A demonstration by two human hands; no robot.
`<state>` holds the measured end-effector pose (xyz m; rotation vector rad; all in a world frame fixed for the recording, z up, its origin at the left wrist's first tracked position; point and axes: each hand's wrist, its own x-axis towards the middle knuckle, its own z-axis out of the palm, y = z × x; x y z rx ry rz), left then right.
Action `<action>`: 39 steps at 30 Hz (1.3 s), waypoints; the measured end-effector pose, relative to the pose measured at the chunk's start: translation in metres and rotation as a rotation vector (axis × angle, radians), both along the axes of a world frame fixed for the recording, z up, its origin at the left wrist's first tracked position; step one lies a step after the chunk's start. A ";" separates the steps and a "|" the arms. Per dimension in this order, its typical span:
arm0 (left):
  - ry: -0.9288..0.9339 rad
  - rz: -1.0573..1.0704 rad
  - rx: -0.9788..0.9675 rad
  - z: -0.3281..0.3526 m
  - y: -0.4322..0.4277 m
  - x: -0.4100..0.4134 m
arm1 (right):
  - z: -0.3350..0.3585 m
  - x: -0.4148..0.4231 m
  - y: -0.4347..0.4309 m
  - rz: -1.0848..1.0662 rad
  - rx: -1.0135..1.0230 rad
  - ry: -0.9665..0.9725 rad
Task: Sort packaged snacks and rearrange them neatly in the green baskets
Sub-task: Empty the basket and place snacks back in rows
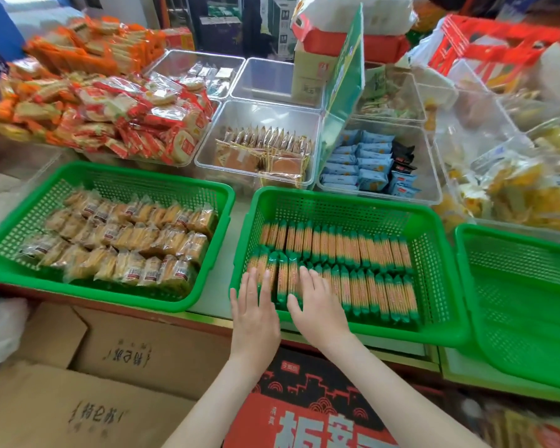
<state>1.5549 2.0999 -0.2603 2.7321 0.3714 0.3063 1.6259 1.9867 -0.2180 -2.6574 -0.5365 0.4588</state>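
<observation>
The middle green basket [349,197] was set on the tabletop [240,234], near its front edge. Inside it, long packs [369,250] with green ends were stood side by side in two tidy rows, one at the back and one at the front. Both hands were laid flat on the front row, at the near left corner of that basket. The left hand [254,305] was spread open with its fingers straight, and its fingertips were rested on the first packs by the basket's left wall. The right hand [317,305] was held just beside it, also open and flat, with its fingers pressed down on the packs. A few packs could be seen between the two hands. Nothing was pinched or gripped by either hand. In the left green basket [120,171], see-through biscuit packs [126,240] were lined up in three rows. The right green basket [514,302] was placed just beside the middle one, and only part of it was seen. Behind the baskets, gold packs [265,147] were kept in a clear tub [207,150]. Blue packs [353,163] were kept in the next tub, and a green sign [343,88] was stood between the two. Red and white packs [136,121] were heaped at the back left, with orange packs [88,46] behind them. Yellow bags [524,195] were piled at the right. Cardboard boxes [110,350] and a red and black box [304,412] were seen below the tabletop's edge.
</observation>
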 end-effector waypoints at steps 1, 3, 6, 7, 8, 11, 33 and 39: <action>-0.018 -0.006 0.001 0.002 -0.014 -0.004 | 0.001 -0.005 -0.012 0.009 0.018 -0.047; -0.046 -0.056 -0.002 0.007 -0.043 -0.009 | 0.004 -0.015 -0.042 0.026 0.038 -0.107; -0.094 -0.199 -0.063 0.011 -0.091 -0.018 | 0.009 -0.036 -0.099 0.008 0.054 -0.138; -0.105 -0.250 -0.065 0.013 -0.109 -0.021 | 0.010 -0.044 -0.122 -0.013 0.053 -0.147; -0.115 -0.298 -0.059 0.013 -0.128 -0.024 | 0.011 -0.051 -0.146 -0.034 0.051 -0.152; -0.129 -0.432 -0.042 0.013 -0.192 -0.034 | 0.006 -0.072 -0.223 -0.140 0.024 -0.180; 0.384 -0.429 -0.022 -0.029 -0.510 -0.039 | -0.036 -0.090 -0.529 -0.313 0.012 0.074; 0.378 -0.385 -0.015 -0.043 -0.517 -0.031 | -0.037 -0.081 -0.550 -0.352 0.094 0.155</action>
